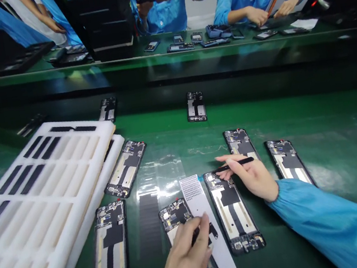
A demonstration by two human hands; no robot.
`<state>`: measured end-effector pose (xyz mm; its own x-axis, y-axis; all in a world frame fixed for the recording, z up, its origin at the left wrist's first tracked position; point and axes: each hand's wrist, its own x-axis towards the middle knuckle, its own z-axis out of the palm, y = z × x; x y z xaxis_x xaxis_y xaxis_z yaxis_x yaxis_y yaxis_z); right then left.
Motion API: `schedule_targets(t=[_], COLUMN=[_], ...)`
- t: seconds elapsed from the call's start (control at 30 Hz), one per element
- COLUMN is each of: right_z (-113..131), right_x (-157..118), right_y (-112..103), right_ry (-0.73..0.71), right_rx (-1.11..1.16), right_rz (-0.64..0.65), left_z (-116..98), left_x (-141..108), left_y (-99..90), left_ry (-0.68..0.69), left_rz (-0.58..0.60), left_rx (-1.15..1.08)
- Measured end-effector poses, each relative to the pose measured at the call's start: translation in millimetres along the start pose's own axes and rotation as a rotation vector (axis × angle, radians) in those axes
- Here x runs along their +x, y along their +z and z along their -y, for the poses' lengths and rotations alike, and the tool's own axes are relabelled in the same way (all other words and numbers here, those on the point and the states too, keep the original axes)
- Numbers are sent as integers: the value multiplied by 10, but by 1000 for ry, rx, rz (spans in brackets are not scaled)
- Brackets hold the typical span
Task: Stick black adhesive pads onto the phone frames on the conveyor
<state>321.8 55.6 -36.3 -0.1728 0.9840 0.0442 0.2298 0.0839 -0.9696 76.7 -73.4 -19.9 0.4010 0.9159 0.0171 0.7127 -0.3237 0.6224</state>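
Note:
My right hand (252,176) is closed around black tweezers (237,165), their tip at the upper edge of an opened phone (231,209) with its circuit board showing. My left hand (189,251) is pinched on a small black part (214,230), whose end sticks out past the fingertips. Beneath this hand lies a second opened phone (177,212), partly covered by it. Between these two phones runs a white strip sheet (208,219), with rows of tiny dark dots (191,187) at its top.
More opened phones lie around: one at left front (111,247), one behind it (126,168), one far right (288,160). White foam trays (64,200) with black strips fill the left. Beyond a raised ledge (167,57), co-workers in blue sleeves handle phones.

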Motion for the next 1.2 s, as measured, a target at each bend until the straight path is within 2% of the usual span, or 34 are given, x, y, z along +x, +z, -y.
schedule_targets(t=[0.1, 0.27, 0.5, 0.6, 0.67, 0.73, 0.8, 0.87, 0.97, 1.07, 1.2], right_z=[8, 15, -27, 153, 387, 628, 765, 746, 533, 354, 266], right_x=[-4, -21, -42, -89, -180, -338, -561, -828, -1237, -1545, -1720], right_y=[30, 10, -20, -159, -318, -482, -601, -647, -586, -441, -255], right_ry=[-39, -124, -417, -544, -587, -546, -428, -313, -283, -306, -286], right_rx=[-30, -104, -245, -289, -332, -393, -457, -541, -741, -904, -996], right_rz=[-10, 18, 131, 131, 22, -127, -177, -44, 187, 249, 300], left_z=[43, 64, -63, -182, -275, -360, -417, -434, -401, -356, -349], left_x=[-2, 41, 108, 161, 212, 263, 302, 322, 321, 307, 307], left_y=[13, 11, 64, 162, 255, 351, 427, 477, 524, 557, 553], left_ry=[108, 314, 361, 420, 468, 494, 501, 518, 523, 518, 524], left_rz=[5, -88, -112, -121, -149, -190, -198, -186, -159, -139, -105], left_rx=[107, 267, 294, 289, 302, 302, 295, 290, 289, 284, 295])
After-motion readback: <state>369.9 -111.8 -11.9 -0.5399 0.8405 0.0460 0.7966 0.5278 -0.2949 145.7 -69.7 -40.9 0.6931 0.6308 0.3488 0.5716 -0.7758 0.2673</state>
